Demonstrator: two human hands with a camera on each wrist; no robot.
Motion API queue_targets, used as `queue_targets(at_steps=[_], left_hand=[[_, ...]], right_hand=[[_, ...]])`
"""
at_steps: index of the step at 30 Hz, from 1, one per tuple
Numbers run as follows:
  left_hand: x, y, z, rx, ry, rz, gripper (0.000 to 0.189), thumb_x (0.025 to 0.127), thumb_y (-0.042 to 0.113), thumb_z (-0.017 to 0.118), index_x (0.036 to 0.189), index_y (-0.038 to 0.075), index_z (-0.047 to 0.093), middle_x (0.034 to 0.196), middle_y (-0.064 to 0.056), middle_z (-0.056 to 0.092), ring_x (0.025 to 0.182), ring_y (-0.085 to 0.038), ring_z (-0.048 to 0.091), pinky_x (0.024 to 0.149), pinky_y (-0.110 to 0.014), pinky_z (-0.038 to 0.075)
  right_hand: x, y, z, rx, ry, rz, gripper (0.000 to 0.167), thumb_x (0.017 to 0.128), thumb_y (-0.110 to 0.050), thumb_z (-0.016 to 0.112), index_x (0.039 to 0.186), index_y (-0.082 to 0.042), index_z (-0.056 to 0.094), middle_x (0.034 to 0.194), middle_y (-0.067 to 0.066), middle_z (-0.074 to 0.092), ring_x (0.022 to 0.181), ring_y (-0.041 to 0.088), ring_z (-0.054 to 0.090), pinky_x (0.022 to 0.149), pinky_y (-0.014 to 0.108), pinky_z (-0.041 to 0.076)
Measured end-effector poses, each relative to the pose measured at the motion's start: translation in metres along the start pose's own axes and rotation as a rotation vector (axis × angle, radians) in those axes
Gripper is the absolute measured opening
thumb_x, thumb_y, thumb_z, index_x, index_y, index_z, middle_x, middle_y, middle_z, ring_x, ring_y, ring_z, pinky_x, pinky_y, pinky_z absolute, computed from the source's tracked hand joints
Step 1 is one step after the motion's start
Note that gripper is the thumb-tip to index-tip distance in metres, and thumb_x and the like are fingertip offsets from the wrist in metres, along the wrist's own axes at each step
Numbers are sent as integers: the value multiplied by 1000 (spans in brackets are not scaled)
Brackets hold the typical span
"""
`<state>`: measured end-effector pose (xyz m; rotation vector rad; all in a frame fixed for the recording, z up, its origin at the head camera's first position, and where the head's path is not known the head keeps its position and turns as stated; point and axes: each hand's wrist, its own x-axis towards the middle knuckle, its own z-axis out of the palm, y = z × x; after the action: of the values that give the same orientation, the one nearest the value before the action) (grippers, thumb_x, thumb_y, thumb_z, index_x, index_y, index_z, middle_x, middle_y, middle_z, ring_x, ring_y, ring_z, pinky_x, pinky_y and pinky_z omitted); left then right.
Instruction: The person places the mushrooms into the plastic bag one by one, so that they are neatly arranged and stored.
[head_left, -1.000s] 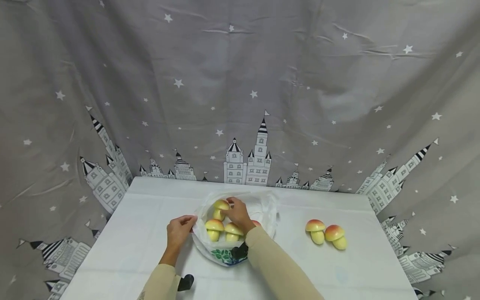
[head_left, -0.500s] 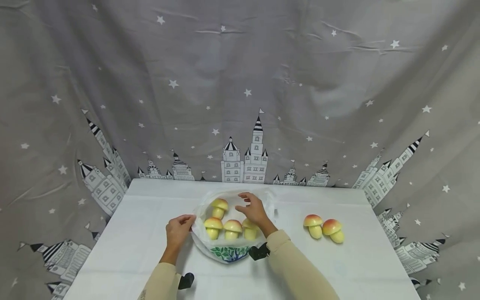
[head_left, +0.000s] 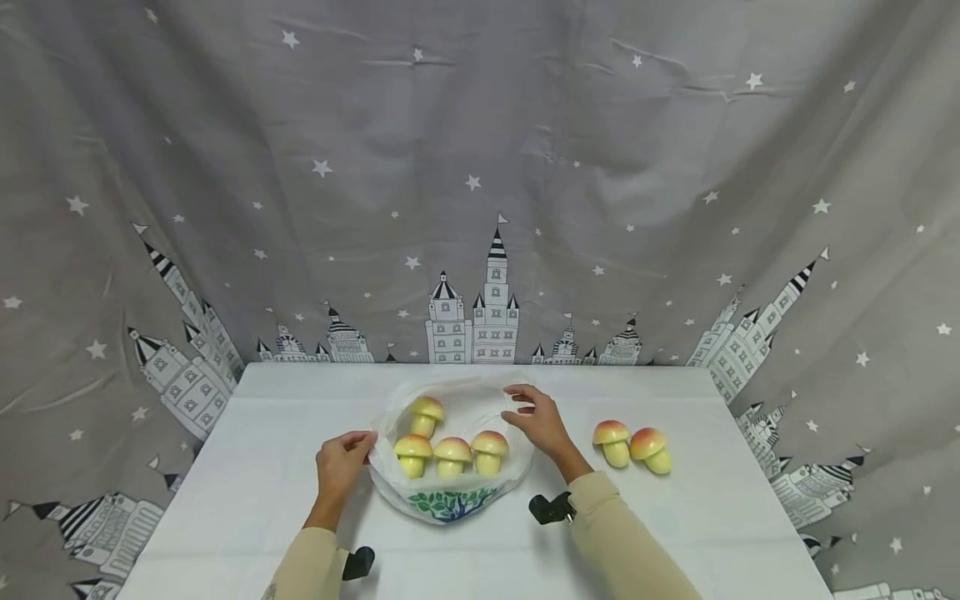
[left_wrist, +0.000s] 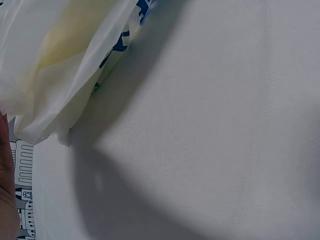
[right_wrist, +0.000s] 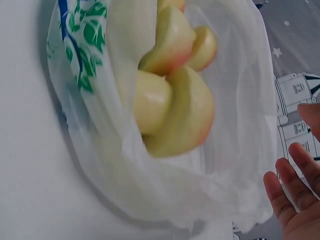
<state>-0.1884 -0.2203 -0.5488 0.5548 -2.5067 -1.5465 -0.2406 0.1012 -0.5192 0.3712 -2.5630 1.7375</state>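
Note:
A translucent white plastic bag [head_left: 446, 506] printed with green leaves and a blue trunk lies with its mouth spread wide. Several yellow toy mushrooms with reddish caps are inside: a front row, including one at the right [head_left: 490, 451], and one behind at the left [head_left: 425, 414]. My left hand [head_left: 342, 467] pinches the bag's left rim; in the left wrist view only a sliver of that hand [left_wrist: 5, 185] shows beside the plastic. At the bag's right rim, my right hand [head_left: 543, 425] has its fingers spread and holds nothing, as the right wrist view shows too [right_wrist: 300, 200].
Two more toy mushrooms, one on the left [head_left: 612, 442] and one on the right [head_left: 651, 450], lie side by side on the white table [head_left: 697, 533], right of the bag. A grey curtain [head_left: 480, 167] with stars and castles hangs behind the table.
My right hand has let go of the rear left mushroom and moved right, across to the bag's right rim. My left hand keeps its hold. The head view has shifted slightly.

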Motion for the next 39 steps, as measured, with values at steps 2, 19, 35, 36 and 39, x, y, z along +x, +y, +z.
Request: queue_targets(at_steps=[2, 19, 35, 36, 39], left_hand=[[0, 0, -2, -2, -2, -3, 28, 91, 19, 66, 103, -6, 71, 78, -7, 70, 62, -6, 59, 57, -18, 48], [1, 3, -3, 41, -11, 19, 29, 91, 19, 65, 102, -7, 70, 79, -10, 70, 60, -6, 58, 56, -19, 47], [0, 3, 0, 20, -13, 9, 29, 90, 19, 66, 102, -8, 70, 78, -8, 70, 59, -6, 58, 56, -18, 48], [0, 3, 0, 23, -12, 9, 29, 90, 19, 66, 102, -8, 70, 77, -8, 70, 60, -6, 58, 56, -18, 47], [-1, 3, 0, 25, -11, 3, 29, 90, 18, 65, 102, -7, 70, 77, -7, 69, 60, -6, 58, 56, -19, 47]], right_hand=[[-3, 3, -7, 11, 27, -12, 37, 84, -3, 72, 120, -2, 63, 123, 16, 61, 113, 34, 57, 91, 44, 49], [-34, 37, -69, -60, 212, 77, 46, 81, -5, 76, 124, -2, 60, 126, 15, 60, 120, 33, 51, 103, 48, 37], [-56, 64, -93, -36, 352, 211, 53, 77, -1, 75, 127, 0, 56, 131, 21, 55, 121, 40, 49, 101, 46, 36], [-56, 65, -93, -30, 355, 213, 54, 77, 0, 74, 128, 1, 55, 131, 21, 55, 122, 40, 48, 102, 46, 35], [-57, 68, -92, -27, 361, 223, 55, 77, 2, 72, 129, 3, 52, 130, 22, 55, 123, 40, 47, 103, 47, 34]])
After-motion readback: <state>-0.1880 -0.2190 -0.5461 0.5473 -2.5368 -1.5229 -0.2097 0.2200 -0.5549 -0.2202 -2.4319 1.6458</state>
